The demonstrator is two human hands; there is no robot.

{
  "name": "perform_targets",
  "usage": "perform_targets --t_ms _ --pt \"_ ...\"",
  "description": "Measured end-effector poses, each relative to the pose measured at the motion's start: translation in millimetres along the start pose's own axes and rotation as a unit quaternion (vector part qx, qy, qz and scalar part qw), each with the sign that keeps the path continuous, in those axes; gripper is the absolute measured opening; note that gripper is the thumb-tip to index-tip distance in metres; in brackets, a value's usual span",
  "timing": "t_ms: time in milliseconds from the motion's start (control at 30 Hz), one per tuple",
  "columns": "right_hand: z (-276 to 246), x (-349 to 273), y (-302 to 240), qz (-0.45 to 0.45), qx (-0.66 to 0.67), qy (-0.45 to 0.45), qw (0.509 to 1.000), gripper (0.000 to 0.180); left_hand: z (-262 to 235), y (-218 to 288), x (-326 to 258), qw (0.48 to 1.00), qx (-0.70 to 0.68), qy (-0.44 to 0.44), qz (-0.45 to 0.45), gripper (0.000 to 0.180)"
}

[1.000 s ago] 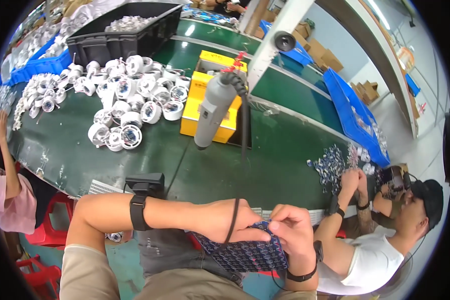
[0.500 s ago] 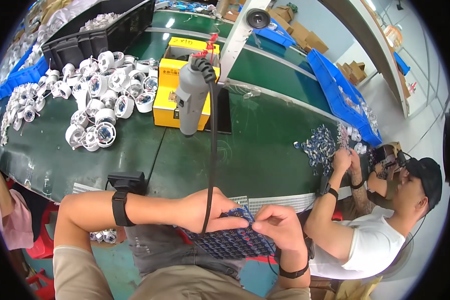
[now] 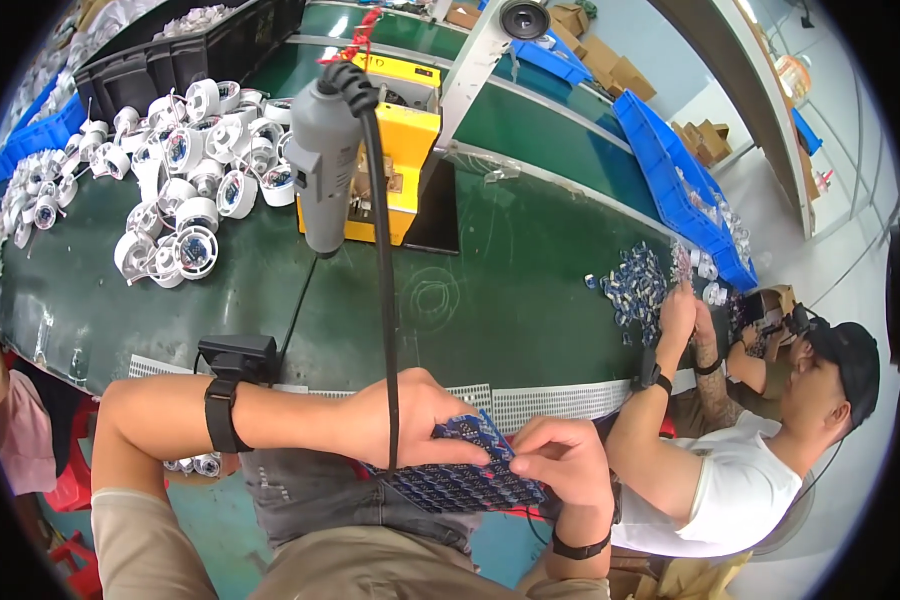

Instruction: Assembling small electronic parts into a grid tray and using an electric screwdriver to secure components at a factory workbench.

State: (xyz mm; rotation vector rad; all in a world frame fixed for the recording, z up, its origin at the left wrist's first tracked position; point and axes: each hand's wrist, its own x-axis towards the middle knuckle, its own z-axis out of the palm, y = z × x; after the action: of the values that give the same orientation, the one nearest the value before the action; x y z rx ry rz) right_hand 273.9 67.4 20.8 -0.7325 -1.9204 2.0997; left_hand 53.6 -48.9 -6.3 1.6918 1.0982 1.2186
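A blue panel of many small circuit boards [image 3: 450,488] is held tilted in front of my lap, just off the near edge of the green bench. My left hand [image 3: 422,412] grips its upper side, thumb lying across the face. At the panel's right edge my right hand [image 3: 570,465] is closed in a pinch, thumb and forefinger together on the edge. Whether a single board lies between those fingertips is hidden. A black cable crosses in front of my left hand, running up to a grey cylindrical electric screwdriver [image 3: 325,180] hanging over the bench.
Behind the screwdriver stands a yellow machine [image 3: 410,130]. White round housings [image 3: 195,190] are heaped at left beside a black crate [image 3: 130,80]. A person [image 3: 735,480] works at my right, near a pile of small boards [image 3: 635,295] and a long blue tray [image 3: 670,175].
The hanging screwdriver and bench things have shifted left in the picture. More of the panel's upper right corner shows, and my right fingertips sit slightly lower along its edge.
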Motion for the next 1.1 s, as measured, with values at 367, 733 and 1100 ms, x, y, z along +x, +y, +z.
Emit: perform_targets --t_ms 367,733,1100 --pt "-2.5 -1.7 -2.9 -0.036 -0.004 -0.042 0.998 0.012 -2.2 0.3 0.9 1.000 -0.005 0.010 0.019 0.020" --pt "-16.0 -13.9 6.1 -0.003 -0.003 -0.046 0.999 0.011 -7.5 6.0 2.3 1.000 0.007 -0.002 0.014 0.021" --pt "-30.6 -25.4 10.4 0.000 -0.028 -0.022 0.999 0.010 -8.2 -1.4 4.8 0.999 -0.025 0.026 0.010 0.020"
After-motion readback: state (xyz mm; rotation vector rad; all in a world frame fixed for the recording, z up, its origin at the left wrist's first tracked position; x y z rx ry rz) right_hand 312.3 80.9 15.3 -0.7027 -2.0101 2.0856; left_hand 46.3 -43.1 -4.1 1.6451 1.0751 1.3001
